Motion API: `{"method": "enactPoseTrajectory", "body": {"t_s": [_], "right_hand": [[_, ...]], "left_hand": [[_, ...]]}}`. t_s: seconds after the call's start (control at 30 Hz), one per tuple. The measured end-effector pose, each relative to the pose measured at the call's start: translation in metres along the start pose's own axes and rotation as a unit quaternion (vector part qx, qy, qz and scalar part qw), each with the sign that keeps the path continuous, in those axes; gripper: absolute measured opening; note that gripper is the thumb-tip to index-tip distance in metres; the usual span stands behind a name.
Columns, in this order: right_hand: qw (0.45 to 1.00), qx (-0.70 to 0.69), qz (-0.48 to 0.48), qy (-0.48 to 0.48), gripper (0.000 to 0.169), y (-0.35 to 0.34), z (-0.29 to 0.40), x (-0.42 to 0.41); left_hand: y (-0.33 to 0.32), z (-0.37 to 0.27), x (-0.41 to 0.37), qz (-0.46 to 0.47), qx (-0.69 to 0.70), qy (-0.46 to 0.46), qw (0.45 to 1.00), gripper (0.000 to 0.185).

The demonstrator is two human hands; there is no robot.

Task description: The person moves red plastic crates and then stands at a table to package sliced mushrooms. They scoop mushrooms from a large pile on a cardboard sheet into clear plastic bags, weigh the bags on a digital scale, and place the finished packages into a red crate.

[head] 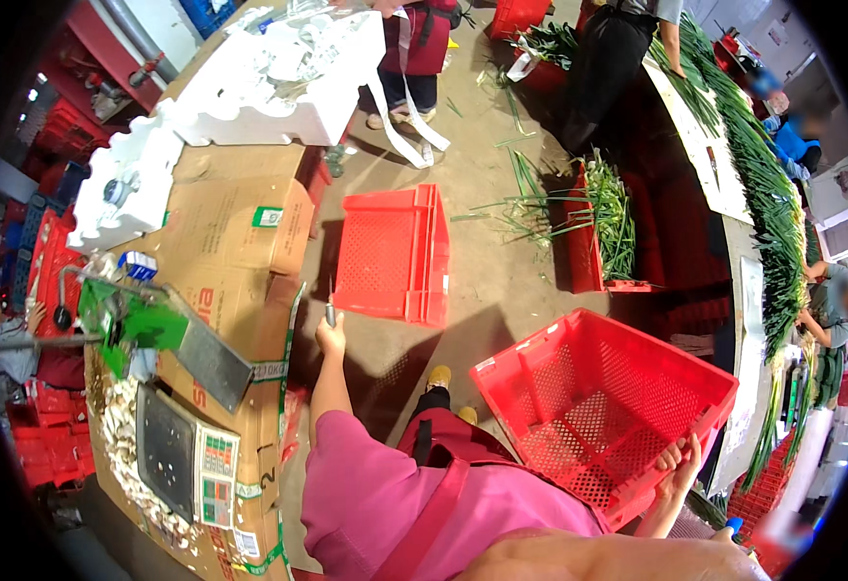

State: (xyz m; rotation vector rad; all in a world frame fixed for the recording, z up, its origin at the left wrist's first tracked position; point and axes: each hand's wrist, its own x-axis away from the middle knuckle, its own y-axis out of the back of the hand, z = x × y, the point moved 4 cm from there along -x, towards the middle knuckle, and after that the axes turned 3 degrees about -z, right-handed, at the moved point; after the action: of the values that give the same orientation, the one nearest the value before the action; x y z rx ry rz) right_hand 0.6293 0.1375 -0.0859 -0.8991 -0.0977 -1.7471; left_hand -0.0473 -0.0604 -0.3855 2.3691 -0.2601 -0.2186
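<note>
My left hand [331, 336] grips the grey handle of a knife [330, 312], whose narrow blade points away from me. Before that hand, a red plastic crate [380, 254] rests on the floor. At my right side, an empty red perforated crate [576, 421] is tilted, its open top turned toward me. My right hand [676, 465] has its fingers curled over the near right rim of that crate. The rest of that hand is partly hidden by the crate wall. My shoes [438, 378] stand on the floor between the two crates.
At left, a cardboard-covered table [227, 203] bears a digital scale [177, 457], a green bag-neck tape sealer [133, 319] and white foam boxes [278, 87]. Scallions fill a red crate [609, 225] on the floor. Long green onions [743, 167] line the right-hand table, where people work.
</note>
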Motion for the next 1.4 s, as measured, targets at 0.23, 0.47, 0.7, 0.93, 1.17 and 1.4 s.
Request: {"method": "enactPoseTrajectory", "body": {"t_s": [0.23, 0.47, 0.7, 0.93, 1.17, 1.4], "right_hand": [[0.996, 0.009, 0.092, 0.006, 0.028, -0.007, -0.003, -0.03], [0.982, 0.046, 0.182, -0.005, 0.029, -0.079, 0.011, 0.002], [0.941, 0.015, 0.333, 0.06, 0.027, -0.213, 0.032, 0.069], [0.842, -0.183, 0.504, 0.062, 0.034, -0.297, 0.0, 0.149], [0.961, -0.148, 0.212, -0.094, 0.019, -0.307, -0.244, 0.085], [0.897, -0.049, 0.242, -0.367, 0.027, -0.236, -0.448, 0.091]], "left_hand": [[0.069, 0.01, 0.089, 0.0, -0.042, 0.019, 0.999, 0.033], [0.118, 0.085, 0.171, 0.059, 0.132, 0.224, 0.964, 0.022], [0.164, 0.11, 0.246, 0.134, 0.222, 0.359, 0.897, 0.022], [0.201, 0.161, 0.274, 0.166, 0.186, 0.323, 0.913, 0.019], [0.191, 0.188, 0.276, 0.15, 0.233, 0.353, 0.894, 0.014], [0.224, 0.191, 0.28, 0.111, 0.187, 0.423, 0.879, 0.014]]}}
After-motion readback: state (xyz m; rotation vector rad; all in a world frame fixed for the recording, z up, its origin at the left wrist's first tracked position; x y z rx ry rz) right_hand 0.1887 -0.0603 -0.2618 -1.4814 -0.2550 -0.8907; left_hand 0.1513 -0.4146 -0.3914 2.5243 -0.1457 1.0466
